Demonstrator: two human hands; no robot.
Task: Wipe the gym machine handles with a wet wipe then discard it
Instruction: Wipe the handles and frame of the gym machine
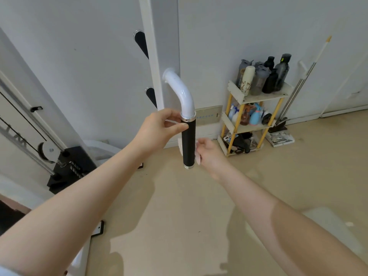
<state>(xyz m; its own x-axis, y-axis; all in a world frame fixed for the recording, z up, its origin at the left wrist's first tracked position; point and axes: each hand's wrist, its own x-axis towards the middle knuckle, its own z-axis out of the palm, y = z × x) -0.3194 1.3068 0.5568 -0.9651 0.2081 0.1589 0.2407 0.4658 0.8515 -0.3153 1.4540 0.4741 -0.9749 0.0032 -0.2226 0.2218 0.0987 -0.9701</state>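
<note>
Handle grip by the left hand: matt black, finely textured; bright metal collars; glossy white tube above.

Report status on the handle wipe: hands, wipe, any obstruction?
Left hand pinching the top of the black grip, by the collar. Right hand holding the wet wipe against the grip's lower right side. Nothing in the way.

Both forearms bare — no sleeves, watch or rings visible.

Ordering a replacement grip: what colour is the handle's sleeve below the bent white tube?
Black, with silver rings at both ends of the cylindrical grip sleeve; the head view shows it.
</note>
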